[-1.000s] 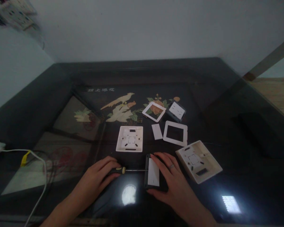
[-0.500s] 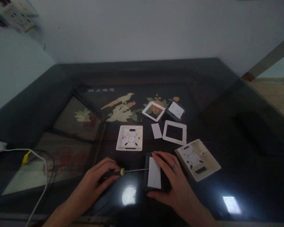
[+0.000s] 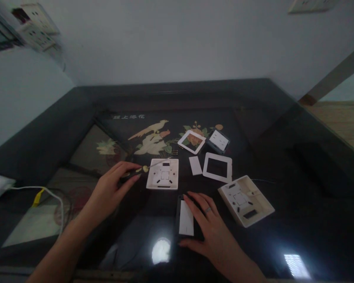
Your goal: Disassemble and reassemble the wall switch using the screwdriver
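Note:
My left hand point(image 3: 112, 188) is closed round the dark handle of a screwdriver point(image 3: 144, 168); its thin shaft points right over the top edge of a white square back box point(image 3: 163, 179). My right hand point(image 3: 208, 228) lies with fingers stretched flat over a dark switch module point(image 3: 185, 218) that has a white rocker on it, near the table's front edge. A second cream back box point(image 3: 246, 200) lies tilted just right of that hand.
On the dark glass table point(image 3: 283, 165) lie two white frames point(image 3: 218, 168) point(image 3: 191, 141), a small white rocker piece point(image 3: 195, 165), another dark module with white face point(image 3: 219, 140) and small screws point(image 3: 174, 152). A white cable point(image 3: 51, 196) runs at the left.
My left hand has lifted the screwdriver away from the module and carried it up and left to the white back box. The right hand stays on the module.

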Action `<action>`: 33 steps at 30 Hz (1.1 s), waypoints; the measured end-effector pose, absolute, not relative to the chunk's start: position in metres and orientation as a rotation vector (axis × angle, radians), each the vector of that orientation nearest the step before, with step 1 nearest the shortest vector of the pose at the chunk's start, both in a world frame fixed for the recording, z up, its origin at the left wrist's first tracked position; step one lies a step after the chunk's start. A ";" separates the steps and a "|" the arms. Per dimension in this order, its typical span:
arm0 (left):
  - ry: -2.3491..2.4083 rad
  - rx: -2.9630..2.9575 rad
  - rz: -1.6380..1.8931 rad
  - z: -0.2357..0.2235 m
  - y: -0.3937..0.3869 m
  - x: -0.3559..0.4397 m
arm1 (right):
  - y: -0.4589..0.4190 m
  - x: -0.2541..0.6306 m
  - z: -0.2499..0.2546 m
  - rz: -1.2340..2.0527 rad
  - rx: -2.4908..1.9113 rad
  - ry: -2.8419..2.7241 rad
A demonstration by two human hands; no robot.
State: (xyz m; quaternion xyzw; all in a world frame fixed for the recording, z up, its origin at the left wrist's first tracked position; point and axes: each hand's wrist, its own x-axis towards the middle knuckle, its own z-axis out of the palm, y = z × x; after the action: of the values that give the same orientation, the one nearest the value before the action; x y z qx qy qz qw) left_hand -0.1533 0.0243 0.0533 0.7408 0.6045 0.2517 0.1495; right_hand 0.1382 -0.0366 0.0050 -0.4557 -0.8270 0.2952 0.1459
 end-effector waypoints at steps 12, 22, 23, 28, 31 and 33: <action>1.865 2.134 0.730 0.009 0.054 -0.163 | -0.038 0.138 0.014 1.010 -1.265 -2.251; 1.850 2.201 0.685 0.002 0.052 -0.162 | -0.037 0.132 0.027 1.081 -1.295 -2.271; 1.841 2.208 0.679 0.002 0.052 -0.162 | -0.036 0.131 0.027 1.075 -1.298 -2.280; 1.785 2.242 0.664 0.003 0.053 -0.165 | -0.035 0.127 0.022 0.996 -1.320 -2.291; 1.768 2.263 0.688 0.006 0.053 -0.167 | -0.041 0.129 0.025 0.887 -1.297 -2.266; 1.773 2.279 0.714 0.009 0.051 -0.166 | -0.045 0.133 0.032 0.783 -1.278 -2.223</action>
State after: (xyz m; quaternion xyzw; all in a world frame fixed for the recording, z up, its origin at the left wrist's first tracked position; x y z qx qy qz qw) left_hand -0.1657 0.0507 0.0095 0.7635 0.5940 0.2391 0.0836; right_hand 0.1332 -0.0451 0.0321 -0.4641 -0.8073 0.2843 0.2281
